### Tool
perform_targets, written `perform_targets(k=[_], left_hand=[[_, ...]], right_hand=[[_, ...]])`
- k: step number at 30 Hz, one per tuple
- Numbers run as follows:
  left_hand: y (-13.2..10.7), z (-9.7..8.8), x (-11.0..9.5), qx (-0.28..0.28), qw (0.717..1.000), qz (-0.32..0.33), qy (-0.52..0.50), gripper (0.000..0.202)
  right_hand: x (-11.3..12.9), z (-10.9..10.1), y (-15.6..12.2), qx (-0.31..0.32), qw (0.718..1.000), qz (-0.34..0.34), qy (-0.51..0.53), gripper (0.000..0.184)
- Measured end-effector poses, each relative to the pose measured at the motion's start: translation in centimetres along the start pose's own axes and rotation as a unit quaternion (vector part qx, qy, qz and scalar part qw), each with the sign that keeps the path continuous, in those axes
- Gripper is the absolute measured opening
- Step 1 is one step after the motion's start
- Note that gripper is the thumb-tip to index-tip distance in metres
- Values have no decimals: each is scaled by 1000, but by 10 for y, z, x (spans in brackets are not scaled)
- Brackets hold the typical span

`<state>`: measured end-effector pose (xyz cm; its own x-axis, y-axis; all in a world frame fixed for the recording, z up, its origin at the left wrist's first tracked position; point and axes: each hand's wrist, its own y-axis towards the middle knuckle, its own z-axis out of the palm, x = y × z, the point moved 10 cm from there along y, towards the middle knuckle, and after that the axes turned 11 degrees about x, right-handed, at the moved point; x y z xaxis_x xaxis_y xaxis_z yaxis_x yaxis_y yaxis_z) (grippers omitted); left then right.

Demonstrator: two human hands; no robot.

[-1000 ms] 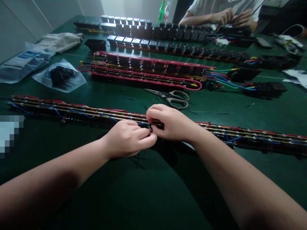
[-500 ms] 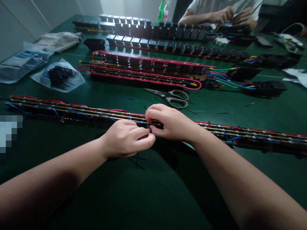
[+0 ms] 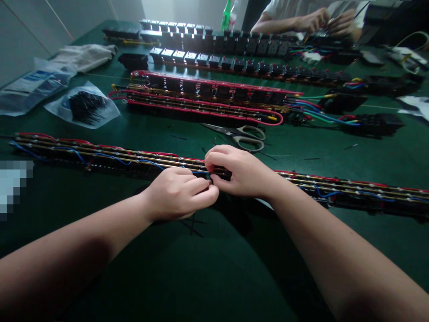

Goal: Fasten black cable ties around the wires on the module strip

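The wired strip (image 3: 114, 154) lies slantwise across the green table (image 3: 187, 277), spanning nearly the full view, with brass-coloured rods, red wires (image 3: 72, 140) and blue wires (image 3: 323, 196) along its upper side. Both hands meet near its middle. The left hand (image 3: 181, 194) sits at the near edge, its thumb and forefinger drawn narrowly together beside the right thumb; I cannot tell whether they pinch anything. The right hand (image 3: 237, 171) arches over the rods, fingertips bent down onto the strip and the thumb at its near side, a small gap between; whatever they may grip is hidden. Scissors (image 3: 238, 133) lie just beyond the right hand, and thin black pieces (image 3: 192, 227) are scattered near the left. Farther off are a clear bag (image 3: 85, 107) of black strands, a red-cabled assembly (image 3: 201, 106), a green bottle (image 3: 226, 17) and a co-worker's 2 hands (image 3: 340, 24).
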<state>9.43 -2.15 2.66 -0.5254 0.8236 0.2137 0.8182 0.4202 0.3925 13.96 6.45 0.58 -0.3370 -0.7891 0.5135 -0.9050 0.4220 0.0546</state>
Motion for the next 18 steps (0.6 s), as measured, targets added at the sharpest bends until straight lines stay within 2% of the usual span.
perform_targets(k=[6,18], left_hand=[[-1,5,0,22,1000,0,4,14],[-2,0,2,1,1000,5,-9,15]], right_hand=[[-2,0,0,-1,1000,9,4,8],[-2,1,1,4,1000,12,2,6]])
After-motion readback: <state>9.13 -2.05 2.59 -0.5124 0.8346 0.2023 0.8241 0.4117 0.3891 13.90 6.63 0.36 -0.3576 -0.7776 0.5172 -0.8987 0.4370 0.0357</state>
